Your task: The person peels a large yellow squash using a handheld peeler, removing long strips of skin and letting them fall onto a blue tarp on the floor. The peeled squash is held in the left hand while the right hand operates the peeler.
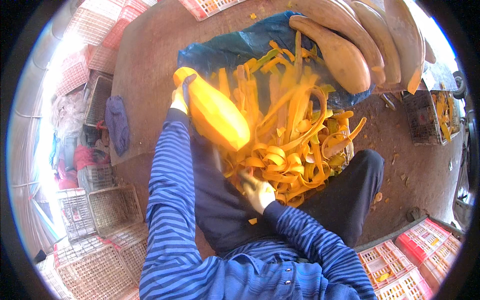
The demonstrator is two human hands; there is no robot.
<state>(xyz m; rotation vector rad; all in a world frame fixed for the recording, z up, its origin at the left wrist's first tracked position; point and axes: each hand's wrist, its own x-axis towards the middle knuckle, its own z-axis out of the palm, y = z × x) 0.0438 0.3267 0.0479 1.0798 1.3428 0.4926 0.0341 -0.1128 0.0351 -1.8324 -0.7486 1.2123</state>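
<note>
My left hand (182,93), in a light glove with dark patches, grips the narrow end of a peeled orange squash (217,112). The squash is held at a slant, its wide end pointing down towards my lap. Below it, near my thigh, is my right hand (258,191), also gloved and blurred by motion. Its fingers look curled, but what they hold, if anything, is too blurred to make out. Long orange peel strips (288,150) lie in a large heap between my knees, spilling over a container whose rim is mostly hidden.
Several unpeeled tan squashes (337,56) lie at the upper right, partly on a blue plastic sheet (232,48). A wooden board (150,75) stretches out ahead. Plastic crates (97,262) stand at left, with red-and-white crates (427,240) at lower right. A dark crate (422,120) holds peelings.
</note>
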